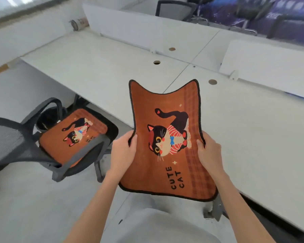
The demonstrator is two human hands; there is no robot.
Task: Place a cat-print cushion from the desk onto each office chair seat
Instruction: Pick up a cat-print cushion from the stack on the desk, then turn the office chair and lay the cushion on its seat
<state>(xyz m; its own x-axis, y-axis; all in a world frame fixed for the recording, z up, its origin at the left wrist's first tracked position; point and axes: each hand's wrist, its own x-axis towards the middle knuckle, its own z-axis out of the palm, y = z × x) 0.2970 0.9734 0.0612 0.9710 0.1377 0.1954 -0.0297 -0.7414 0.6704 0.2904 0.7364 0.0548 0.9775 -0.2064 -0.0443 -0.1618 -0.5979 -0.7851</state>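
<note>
Cushion (167,141) at centre frame, held clear of the desk (95,67), print facing up. Left hand (124,151) and right hand (209,153) each pinch a side edge, so the mat bows inward between them. A second cushion (72,135) lies flat on the chair (25,146) seat, lower left. Judged: this one is in transit to another seat.

bright, even light; edges warped, blurry
</note>
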